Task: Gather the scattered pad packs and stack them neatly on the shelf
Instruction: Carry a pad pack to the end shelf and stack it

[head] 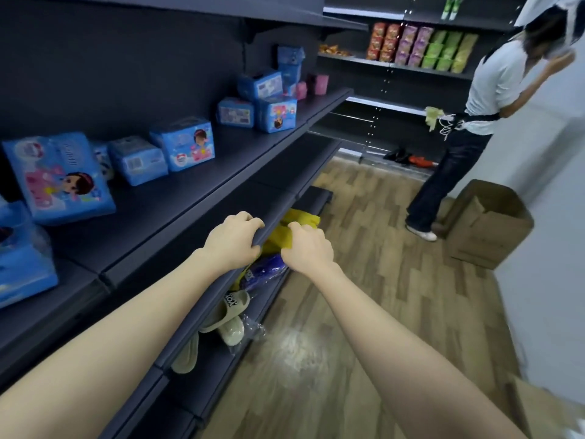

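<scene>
Hanging onto the front lip of the lower shelf (253, 191) here. My left grip (232, 240) has its fingers curled over the edge with the thumb tucked under. My right grip (308, 248) sits just beside it, knuckles up, fingers curled toward a yellow bag (281, 236) under that lip. I can't tell if it's actually pinching the bag or holding nothing. No pack in either one.

The pad packs are all up and to the left of both grips, on the upper shelf (202, 185). There's a big flat pack (60, 179) leaning at the far left and two blocky blue ones (137, 160) (185, 144) nearer. A loose cluster (277, 114) sits further along, ahead of my left grip. They lie at odd angles, so I'd say the gathering is barely begun.

Handling-wise they look like soft plastic-wrapped bundles — light, squishy, probably a bit slick. I'd squeeze the blocky ones across their short sides with the whole hand, and take the flat one by both long edges so it doesn't flop.
</scene>
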Demonstrator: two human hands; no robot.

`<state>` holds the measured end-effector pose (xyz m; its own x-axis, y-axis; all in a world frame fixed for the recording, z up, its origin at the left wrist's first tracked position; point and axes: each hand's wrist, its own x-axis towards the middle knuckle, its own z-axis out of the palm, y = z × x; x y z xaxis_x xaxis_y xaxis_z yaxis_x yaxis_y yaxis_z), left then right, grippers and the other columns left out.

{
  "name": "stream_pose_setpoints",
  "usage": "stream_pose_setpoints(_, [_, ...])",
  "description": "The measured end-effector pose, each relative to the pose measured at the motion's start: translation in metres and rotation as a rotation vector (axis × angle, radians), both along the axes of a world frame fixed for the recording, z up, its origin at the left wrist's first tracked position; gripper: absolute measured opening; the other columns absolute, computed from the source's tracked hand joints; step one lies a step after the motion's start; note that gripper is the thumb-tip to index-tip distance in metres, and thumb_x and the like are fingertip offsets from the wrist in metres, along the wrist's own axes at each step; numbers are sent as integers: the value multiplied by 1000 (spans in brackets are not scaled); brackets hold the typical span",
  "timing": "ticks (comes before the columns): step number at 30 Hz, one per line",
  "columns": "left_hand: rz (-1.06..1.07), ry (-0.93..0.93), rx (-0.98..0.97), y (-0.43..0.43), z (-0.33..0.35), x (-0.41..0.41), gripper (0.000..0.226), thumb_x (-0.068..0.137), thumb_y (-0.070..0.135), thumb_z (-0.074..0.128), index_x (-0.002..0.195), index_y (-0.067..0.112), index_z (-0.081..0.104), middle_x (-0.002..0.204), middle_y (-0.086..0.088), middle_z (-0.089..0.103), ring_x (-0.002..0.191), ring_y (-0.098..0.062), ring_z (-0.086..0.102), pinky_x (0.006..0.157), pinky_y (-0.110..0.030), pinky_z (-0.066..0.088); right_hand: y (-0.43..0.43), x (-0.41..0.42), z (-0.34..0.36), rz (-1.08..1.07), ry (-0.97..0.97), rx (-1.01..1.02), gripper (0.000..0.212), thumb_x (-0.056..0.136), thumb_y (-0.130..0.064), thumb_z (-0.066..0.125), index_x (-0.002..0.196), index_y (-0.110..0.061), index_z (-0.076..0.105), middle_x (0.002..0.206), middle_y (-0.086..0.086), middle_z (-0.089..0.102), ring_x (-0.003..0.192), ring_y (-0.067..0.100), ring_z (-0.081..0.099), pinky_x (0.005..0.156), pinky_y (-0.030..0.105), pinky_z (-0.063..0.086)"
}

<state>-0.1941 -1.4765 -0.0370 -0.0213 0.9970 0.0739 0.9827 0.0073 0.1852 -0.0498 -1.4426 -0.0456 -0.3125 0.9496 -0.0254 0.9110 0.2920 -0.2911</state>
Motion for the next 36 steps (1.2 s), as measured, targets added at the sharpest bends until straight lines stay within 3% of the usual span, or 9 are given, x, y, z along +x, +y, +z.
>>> stream_pose_setpoints(10, [-151, 1, -26, 117, -11, 11, 50, 86, 27, 57, 134, 20, 44, 135, -5, 43, 120, -27, 45, 89, -38, 47, 95, 16, -6, -155, 5, -22, 36, 89, -24, 51, 123, -15, 44, 127, 11, 50, 119, 34, 43, 91, 41, 40])
stream_pose_setpoints(15, [-215, 9, -20, 194, -3, 16, 47, 86, 25, 56, 132, 18, 46, 134, -6, 43, 119, -29, 44, 88, -39, 46, 161, 27, 5, -212, -39, 6, 48, 90, -22, 50, 136, -14, 37, 131, 11, 47, 122, 34, 41, 92, 40, 40])
stream_pose_setpoints(26, [-320, -2, -55, 322, -7, 53, 51, 88, 26, 55, 136, 20, 42, 135, -5, 42, 120, -27, 44, 88, -39, 47, 265, 78, 9, -359, -37, -6, 48, 90, -24, 51, 135, -13, 39, 131, 11, 47, 121, 33, 43, 93, 42, 42])
stream_pose_setpoints(36, [-304, -6, -125, 429, -27, 113, 51, 88, 27, 56, 137, 21, 41, 136, -5, 42, 120, -26, 45, 91, -40, 47, 369, 138, -9, -349, -37, -60, 46, 90, -23, 51, 133, -14, 41, 129, 11, 48, 119, 32, 44, 90, 42, 44])
